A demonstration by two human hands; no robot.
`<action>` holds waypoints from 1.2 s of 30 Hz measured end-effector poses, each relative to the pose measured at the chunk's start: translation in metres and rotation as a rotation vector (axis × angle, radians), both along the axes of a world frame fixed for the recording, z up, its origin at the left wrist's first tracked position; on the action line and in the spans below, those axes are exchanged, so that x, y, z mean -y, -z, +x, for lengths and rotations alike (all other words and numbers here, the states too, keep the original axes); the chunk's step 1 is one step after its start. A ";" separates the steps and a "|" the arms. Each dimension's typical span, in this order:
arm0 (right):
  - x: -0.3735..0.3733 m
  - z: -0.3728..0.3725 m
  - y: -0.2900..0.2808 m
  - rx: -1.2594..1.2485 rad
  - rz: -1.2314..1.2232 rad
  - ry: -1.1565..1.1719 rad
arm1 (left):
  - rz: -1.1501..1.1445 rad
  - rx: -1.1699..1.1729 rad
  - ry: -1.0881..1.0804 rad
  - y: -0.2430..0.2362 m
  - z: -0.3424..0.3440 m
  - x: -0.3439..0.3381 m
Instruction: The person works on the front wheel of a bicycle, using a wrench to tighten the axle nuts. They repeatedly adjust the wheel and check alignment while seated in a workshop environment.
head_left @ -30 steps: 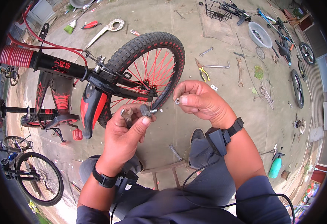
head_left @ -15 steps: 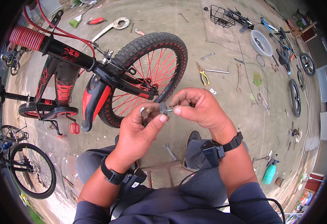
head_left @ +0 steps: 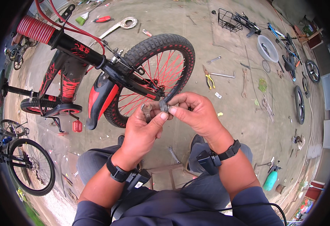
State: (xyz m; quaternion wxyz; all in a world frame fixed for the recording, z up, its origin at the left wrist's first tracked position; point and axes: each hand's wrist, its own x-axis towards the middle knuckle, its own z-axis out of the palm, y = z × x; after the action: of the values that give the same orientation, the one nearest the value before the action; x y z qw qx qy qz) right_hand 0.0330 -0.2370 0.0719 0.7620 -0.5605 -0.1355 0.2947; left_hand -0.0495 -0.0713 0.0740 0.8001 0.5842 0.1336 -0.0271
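Note:
In front of the bike's front wheel my two hands meet. My left hand [head_left: 139, 130] is closed, its thumb and fingers pinching a small grey metal clamp-like part [head_left: 163, 106]. An open-end wrench [head_left: 147, 109] is tucked in the same hand; only its jaw shows clearly. My right hand [head_left: 197, 115] is closed too, its thumb and forefinger pinching a small bolt [head_left: 168, 108] at the grey part's right side. Fingers mostly hide the bolt. Just beyond stands the black and red bicycle's front wheel [head_left: 155, 71], with red spokes and a knobbly tyre.
Pliers with yellow handles [head_left: 209, 81], a bent metal rod [head_left: 225, 75] and wrenches [head_left: 244, 83] lie on the ground to the right. A plastic basin [head_left: 267, 49] sits farther back. Another wrench [head_left: 173, 154] lies between my feet. A green spray bottle [head_left: 270, 180] stands at lower right.
My right hand has moved left, up against the grey part, covering the bolt shank that showed between the hands before. The background has shifted slightly right with the head.

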 end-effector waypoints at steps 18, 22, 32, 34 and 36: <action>-0.003 0.005 0.014 0.000 -0.005 0.035 | -0.054 -0.010 -0.198 0.011 -0.002 0.003; -0.003 0.015 0.019 -0.031 0.029 0.065 | -0.160 -0.161 -0.344 0.021 -0.008 -0.013; -0.011 0.026 0.030 -0.056 0.078 0.070 | -0.327 -0.227 -0.595 0.059 0.024 -0.038; -0.011 0.028 0.031 -0.062 0.075 0.065 | -0.349 -0.200 -0.618 0.070 0.031 -0.040; -0.011 0.031 0.032 -0.071 0.057 0.054 | -0.380 -0.199 -0.631 0.080 0.034 -0.042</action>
State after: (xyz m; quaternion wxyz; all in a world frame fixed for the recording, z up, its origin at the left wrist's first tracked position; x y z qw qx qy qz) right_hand 0.0636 -0.2257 0.0400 0.7896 -0.5313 -0.1013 0.2898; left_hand -0.0158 -0.0291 -0.0062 0.8464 0.3499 0.3765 0.1395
